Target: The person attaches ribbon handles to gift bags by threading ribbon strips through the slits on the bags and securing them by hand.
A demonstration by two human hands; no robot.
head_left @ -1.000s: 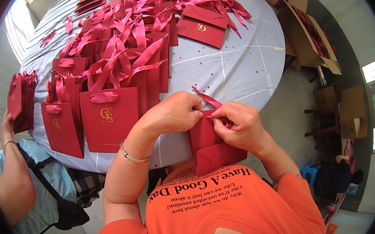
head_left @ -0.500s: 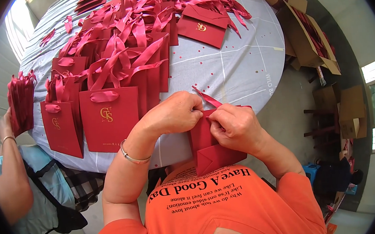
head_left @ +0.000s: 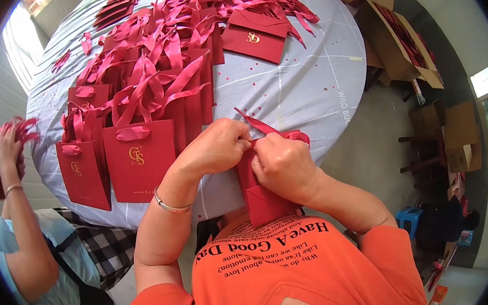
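Observation:
A red paper gift bag [head_left: 267,201] is held at the table's near edge, in front of my orange shirt, with its folded bottom toward me. My left hand [head_left: 218,146] is closed at the bag's top left edge, its fingertips partly hidden. My right hand [head_left: 287,168] pinches the top of the bag, and its knuckles cover what lies beneath. A red ribbon [head_left: 254,121] sticks out beyond the bag's top between both hands. Left of my hands stand finished-looking red bags [head_left: 141,173] with ribbon handles and gold emblems.
The round table has a pale cloth [head_left: 325,81], dotted with small red bits. Flat red bags [head_left: 254,35] and a heap of ribbons lie farther back. A person [head_left: 9,155] at the left grips several bags. Open cardboard boxes [head_left: 397,40] stand at the right.
My right hand has shifted left and turned the bag narrower, with the ribbon moving along. The person at the left has drawn their bundle of bags away from the table.

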